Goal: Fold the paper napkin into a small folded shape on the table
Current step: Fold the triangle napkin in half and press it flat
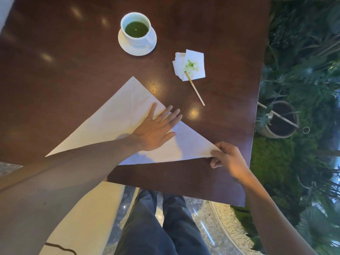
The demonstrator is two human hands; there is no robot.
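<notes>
A large white paper napkin [117, 115] lies on the dark wooden table [220, 30], folded into a big triangle with its apex pointing away from me. My left hand [156, 129] lies flat on the middle of the napkin, fingers straight and spread, reaching past the right slanted edge. My right hand [228, 159] pinches the napkin's right corner near the table's front edge, thumb on top.
A white cup of green drink [136, 28] stands on a saucer at the back. To its right lie stained small napkins [195, 65] and a wooden stir stick [196, 90]. The table's right edge borders plants and a pot [279, 118]. My legs show below the table.
</notes>
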